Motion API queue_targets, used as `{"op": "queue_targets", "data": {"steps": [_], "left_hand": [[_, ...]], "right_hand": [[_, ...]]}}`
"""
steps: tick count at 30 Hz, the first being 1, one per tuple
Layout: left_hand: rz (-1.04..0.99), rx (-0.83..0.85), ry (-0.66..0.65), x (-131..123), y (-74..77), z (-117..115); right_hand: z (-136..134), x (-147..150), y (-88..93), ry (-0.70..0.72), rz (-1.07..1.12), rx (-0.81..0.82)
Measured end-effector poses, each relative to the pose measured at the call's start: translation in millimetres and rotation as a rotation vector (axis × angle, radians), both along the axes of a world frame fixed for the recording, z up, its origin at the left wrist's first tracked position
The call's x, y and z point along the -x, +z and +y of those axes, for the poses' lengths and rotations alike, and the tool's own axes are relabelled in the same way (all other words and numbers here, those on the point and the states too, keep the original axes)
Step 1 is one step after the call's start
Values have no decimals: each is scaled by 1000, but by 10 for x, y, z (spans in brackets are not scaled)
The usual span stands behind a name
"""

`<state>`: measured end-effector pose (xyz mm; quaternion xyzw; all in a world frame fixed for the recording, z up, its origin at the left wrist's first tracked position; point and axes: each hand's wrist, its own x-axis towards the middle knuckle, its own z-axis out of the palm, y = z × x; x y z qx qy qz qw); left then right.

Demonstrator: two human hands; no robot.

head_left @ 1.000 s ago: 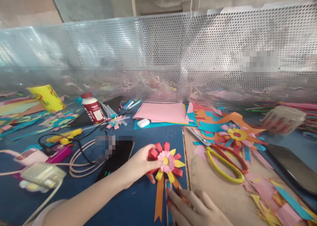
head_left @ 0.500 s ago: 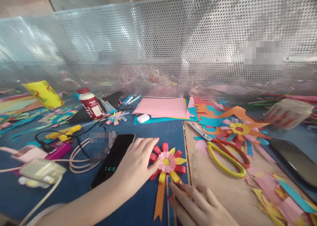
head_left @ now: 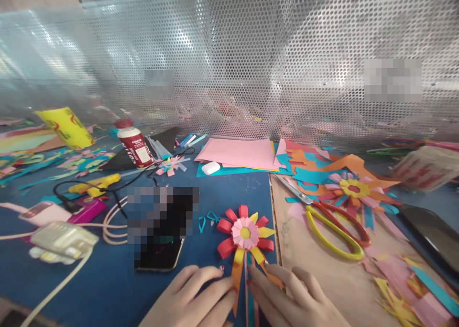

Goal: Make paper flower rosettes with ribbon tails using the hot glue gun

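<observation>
A paper flower [head_left: 245, 233] with red loops, yellow points and a pink and yellow centre lies flat on the blue table. Orange, pink and blue strips hang from its lower side. My left hand [head_left: 201, 296] rests left of these strips, fingers spread, fingertips by the orange one. On the other side, my right hand [head_left: 294, 293] lies with fingers apart and its tips touching the strips. Neither hand has anything gripped in it.
Yellow and red handled scissors [head_left: 335, 229] lie on brown board at right, near another paper flower [head_left: 354, 187]. A phone [head_left: 161, 260], a bottle [head_left: 134, 145], a charger [head_left: 62, 241] and pink paper [head_left: 236, 152] are around.
My left hand has come down from beside the flower's centre to the strips, uncovering the phone and small blue loops. My right hand has barely moved. The view has shifted slightly.
</observation>
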<state>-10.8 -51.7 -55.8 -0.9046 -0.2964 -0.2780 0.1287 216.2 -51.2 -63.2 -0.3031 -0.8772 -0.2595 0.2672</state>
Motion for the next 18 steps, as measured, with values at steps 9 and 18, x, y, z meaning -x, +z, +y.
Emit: {"op": "queue_targets", "data": {"steps": [9, 18], "left_hand": [[-18, 5, 22, 20, -39, -11], [25, -6, 58, 30, 30, -45]], "right_hand": [[83, -14, -71, 32, 20, 105], [131, -46, -19, 112, 41, 231]]}}
